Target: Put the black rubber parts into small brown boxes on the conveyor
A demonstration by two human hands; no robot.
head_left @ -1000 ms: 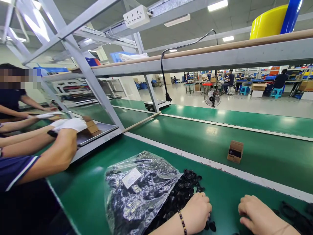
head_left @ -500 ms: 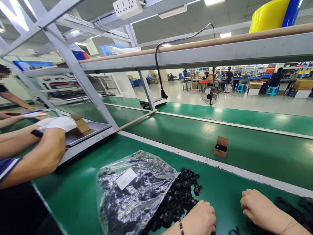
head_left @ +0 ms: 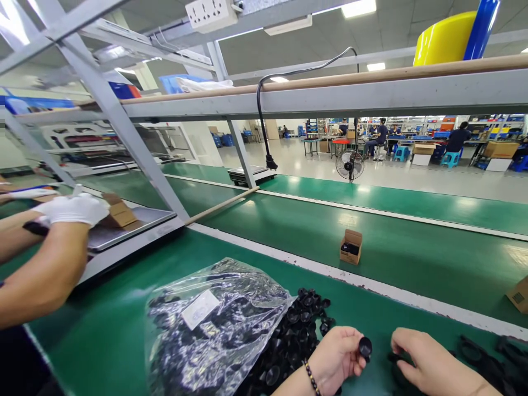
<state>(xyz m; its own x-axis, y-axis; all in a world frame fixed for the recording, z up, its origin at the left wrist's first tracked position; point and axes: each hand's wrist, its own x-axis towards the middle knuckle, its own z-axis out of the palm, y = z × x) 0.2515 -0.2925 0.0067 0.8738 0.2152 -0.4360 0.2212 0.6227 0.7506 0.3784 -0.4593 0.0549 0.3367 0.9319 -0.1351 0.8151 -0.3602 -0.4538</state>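
Observation:
My left hand (head_left: 339, 357) holds a small round black part (head_left: 365, 347) between its fingertips, lifted just above the green table. It sits beside a heap of the same black parts (head_left: 303, 322) spilling from a clear plastic bag (head_left: 210, 324). My right hand (head_left: 424, 360) rests on the table close by, fingers curled over a dark ring-shaped part (head_left: 398, 367) underneath; whether it grips it is unclear. More black ring parts (head_left: 490, 360) lie to its right.
A small open cardboard box (head_left: 351, 247) rides the green conveyor belt (head_left: 412, 253); another box (head_left: 518, 295) enters at the right edge. On the left, co-workers' arms, one hand in a white glove (head_left: 72, 209), work at a metal scale tray (head_left: 124, 228). A grey shelf frame (head_left: 289, 99) runs overhead.
My left hand has lifted a black round part out of the heap. The small box has travelled left along the belt, and a second box has appeared at the right edge.

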